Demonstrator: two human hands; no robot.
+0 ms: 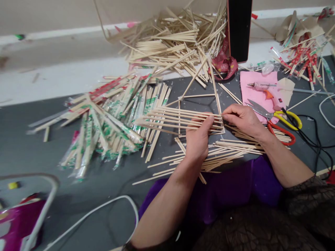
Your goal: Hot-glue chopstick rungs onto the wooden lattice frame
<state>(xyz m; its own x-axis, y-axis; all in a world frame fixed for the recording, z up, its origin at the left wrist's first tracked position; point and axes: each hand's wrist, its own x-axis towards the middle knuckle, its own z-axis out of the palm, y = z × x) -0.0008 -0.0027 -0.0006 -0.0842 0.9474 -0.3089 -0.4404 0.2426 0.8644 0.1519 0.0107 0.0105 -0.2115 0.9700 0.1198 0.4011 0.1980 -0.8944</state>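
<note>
Pale wooden stick frame (179, 115): middle of the scene, over the dark grey tabletop (78, 191), with both hands on it. Boxy skeleton, a row of near-parallel sticks along one face, plus two longer sticks that seem to meet in a point on the far side.
Left hand (197, 139): grasping the stick row, thumb on top, other fingers mostly hidden behind. Good grip imo, just go light, thin sticks probably flex if you squeeze.
Right hand (243, 120): thumb and index fingers pinched together at the row's right end. Can't tell if anything's between them.
Corner tip: I'd steady the frame with the left and press only at the joint, checking that stick ends line up and gaps match. Whitish bits there look like glue to me.
Stick texture: smooth, matte, straight, slim.
Loose bare wooden sticks (199, 160): spread near the left forearm, handy.
Wrapped sticks (104, 129): left side, crinkly see-through plastic with green print, shiny next to the bare wood.
Pink-and-orange glue gun (264, 87): right side, on a flat pink sheet (247, 78).
Yellow-and-red-handled metal scissors (269, 115): just nearer than the gun; mind that elbow room.
</note>
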